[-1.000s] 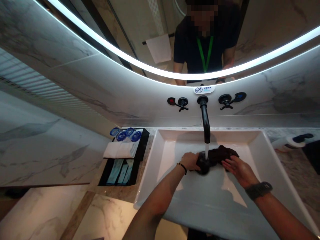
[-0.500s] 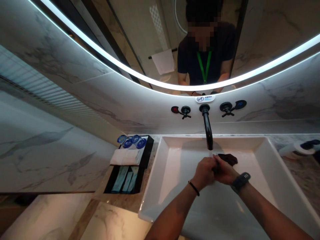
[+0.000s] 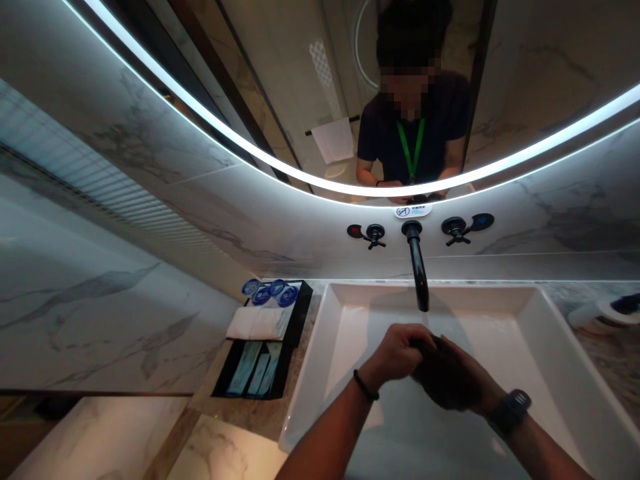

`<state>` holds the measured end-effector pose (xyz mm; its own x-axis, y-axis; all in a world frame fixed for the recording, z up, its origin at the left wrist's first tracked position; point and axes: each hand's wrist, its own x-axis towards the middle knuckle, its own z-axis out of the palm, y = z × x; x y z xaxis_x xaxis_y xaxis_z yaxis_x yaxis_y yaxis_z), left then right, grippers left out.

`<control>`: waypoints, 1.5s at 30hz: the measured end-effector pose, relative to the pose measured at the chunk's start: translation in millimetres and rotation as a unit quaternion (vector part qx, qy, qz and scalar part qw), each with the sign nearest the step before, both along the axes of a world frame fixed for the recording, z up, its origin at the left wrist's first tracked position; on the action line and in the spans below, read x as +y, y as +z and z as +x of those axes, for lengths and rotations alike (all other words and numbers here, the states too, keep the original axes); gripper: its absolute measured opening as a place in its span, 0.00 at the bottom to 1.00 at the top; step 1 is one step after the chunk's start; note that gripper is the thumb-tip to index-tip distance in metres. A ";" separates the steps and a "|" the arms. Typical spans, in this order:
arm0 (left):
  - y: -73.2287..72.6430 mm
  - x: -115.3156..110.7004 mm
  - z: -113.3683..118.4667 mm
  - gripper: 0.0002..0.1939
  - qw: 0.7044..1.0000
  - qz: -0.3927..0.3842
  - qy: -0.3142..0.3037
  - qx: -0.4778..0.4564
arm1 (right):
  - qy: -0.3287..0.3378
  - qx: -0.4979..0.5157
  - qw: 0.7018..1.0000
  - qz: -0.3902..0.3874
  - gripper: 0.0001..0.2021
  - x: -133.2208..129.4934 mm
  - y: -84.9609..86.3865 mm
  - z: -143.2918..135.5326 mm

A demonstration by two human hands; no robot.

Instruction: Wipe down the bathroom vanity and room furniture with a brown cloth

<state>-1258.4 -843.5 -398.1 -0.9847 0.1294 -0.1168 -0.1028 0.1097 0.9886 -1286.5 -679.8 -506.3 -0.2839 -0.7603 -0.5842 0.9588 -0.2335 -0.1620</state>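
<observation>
Black box (image 3: 303,313) left of basin (image 3: 320,363), faucet (image 3: 419,270) behind. Over the basin my left hand (image 3: 399,351) grips dark cloth (image 3: 443,380); right hand (image 3: 477,375) against it, grip hidden. Bottle (image 3: 603,316) cut off at right.

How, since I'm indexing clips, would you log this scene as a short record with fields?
Left hand: gripping the dark cloth
Right hand: against the dark cloth, grip partly hidden
Dark cloth: bunched, over the white sink
Spout: black, above the sink
Left of sink: black tray with folded white cloth
Right of sink: white bottle, dark top
</observation>
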 end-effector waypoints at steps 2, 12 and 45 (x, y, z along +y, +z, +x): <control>-4.9 -4.5 -3.5 0.19 0.995 -0.093 -0.021 -0.016 | 0.003 -0.017 0.998 -0.066 0.29 4.6 3.2 13.2; 19.6 -67.3 -72.5 0.18 0.847 -0.471 0.244 -0.026 | -0.136 -0.122 0.975 -0.128 0.25 16.0 -1.2 30.8; 12.7 -63.1 -112.6 0.17 0.777 -0.570 0.250 0.096 | -0.020 -0.017 0.993 -0.118 0.27 54.7 37.1 36.1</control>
